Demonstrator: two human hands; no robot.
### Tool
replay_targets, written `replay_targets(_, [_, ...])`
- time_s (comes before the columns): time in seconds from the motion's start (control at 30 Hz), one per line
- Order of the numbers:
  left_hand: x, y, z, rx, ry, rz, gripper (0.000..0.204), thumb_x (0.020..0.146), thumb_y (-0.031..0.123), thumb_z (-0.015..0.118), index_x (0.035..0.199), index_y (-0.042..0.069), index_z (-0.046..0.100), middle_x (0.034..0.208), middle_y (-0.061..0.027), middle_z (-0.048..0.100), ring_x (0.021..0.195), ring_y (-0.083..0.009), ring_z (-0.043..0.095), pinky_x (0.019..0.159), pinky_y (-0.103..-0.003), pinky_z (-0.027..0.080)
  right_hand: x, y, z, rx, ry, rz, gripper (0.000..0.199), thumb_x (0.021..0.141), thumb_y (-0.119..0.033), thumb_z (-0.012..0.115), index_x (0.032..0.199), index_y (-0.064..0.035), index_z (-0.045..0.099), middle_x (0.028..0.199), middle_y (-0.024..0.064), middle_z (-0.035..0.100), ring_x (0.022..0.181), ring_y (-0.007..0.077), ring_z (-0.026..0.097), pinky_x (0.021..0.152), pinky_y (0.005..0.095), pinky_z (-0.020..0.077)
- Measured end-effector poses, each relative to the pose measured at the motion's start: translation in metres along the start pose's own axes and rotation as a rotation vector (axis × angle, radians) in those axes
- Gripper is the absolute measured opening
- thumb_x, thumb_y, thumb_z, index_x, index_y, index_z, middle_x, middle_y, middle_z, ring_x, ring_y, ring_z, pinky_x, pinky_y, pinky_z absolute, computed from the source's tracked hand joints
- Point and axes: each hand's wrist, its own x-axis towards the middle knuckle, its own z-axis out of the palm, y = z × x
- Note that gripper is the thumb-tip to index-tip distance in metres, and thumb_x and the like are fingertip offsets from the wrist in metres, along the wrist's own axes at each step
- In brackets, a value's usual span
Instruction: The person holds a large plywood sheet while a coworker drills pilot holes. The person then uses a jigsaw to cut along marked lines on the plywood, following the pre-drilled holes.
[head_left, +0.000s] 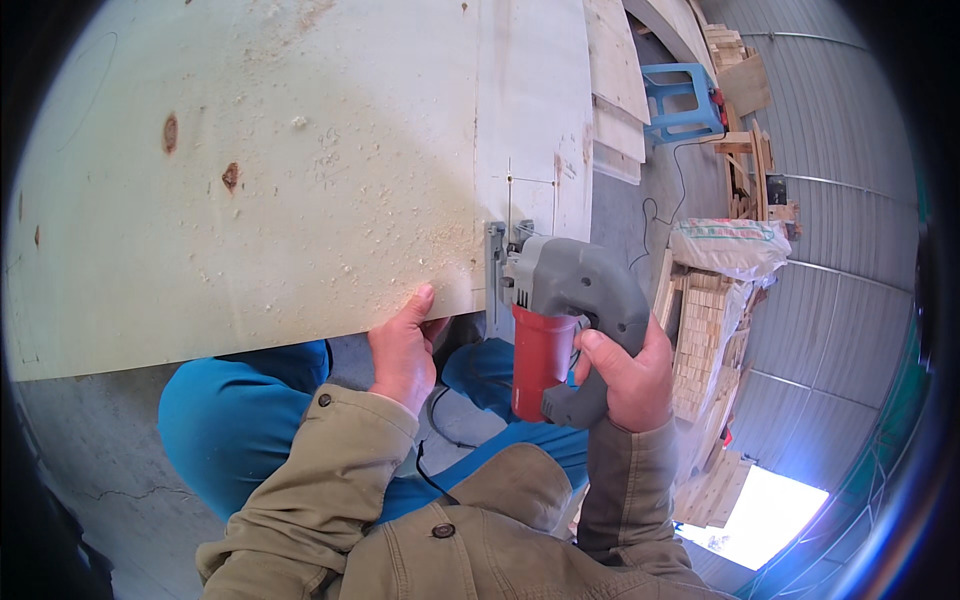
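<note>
My right hand [640, 378] is wrapped round the handle of a red and grey jigsaw [545, 345], its thumb on the inner side of the grip. The saw's metal base plate [494, 262] stands on edge at the near right part of a large pale plywood board [350, 180]. Dark cross lines are drawn on the wood just beyond the saw. The blade itself is hidden. With its thumb on top and its fingers under the rim, my left hand [402, 350] grips the board's near edge, left of the saw.
Sawdust is scattered over the board. More sheets [615, 90] lie at its right. Beyond are a blue plastic stool [682, 100], a black cable, a white sack [730, 245] and stacked wood strips [700, 335] along a corrugated wall. My bent knees are below the near edge.
</note>
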Motion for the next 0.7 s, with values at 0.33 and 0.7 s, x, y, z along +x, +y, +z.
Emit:
replay_targets(0.33, [0.001, -0.001, 0.001, 0.008, -0.012, 0.032, 0.035, 0.098, 0.01, 0.068, 0.131, 0.008, 0.058, 0.12, -0.0094, 0.067, 0.107, -0.021, 0.068, 0.085, -0.036, 0.062, 0.007, 0.0, 0.0, -0.007, -0.005, 0.003, 0.032, 0.091, -0.011, 0.071, 0.117, 0.0031, 0.057, 0.09, 0.0082, 0.067, 0.064, 0.0138, 0.063, 0.06, 0.0294, 0.0507])
replay_targets(0.7, [0.001, -0.001, 0.002, 0.017, -0.015, 0.035, 0.035, 0.098, 0.01, 0.066, 0.131, 0.008, 0.057, 0.121, -0.0089, 0.067, 0.105, -0.0204, 0.069, 0.086, -0.035, 0.062, 0.022, -0.008, 0.003, 0.0, -0.019, -0.016, 0.031, 0.091, -0.01, 0.071, 0.116, 0.0031, 0.058, 0.087, 0.0079, 0.066, 0.063, 0.0141, 0.062, 0.059, 0.0295, 0.0507])
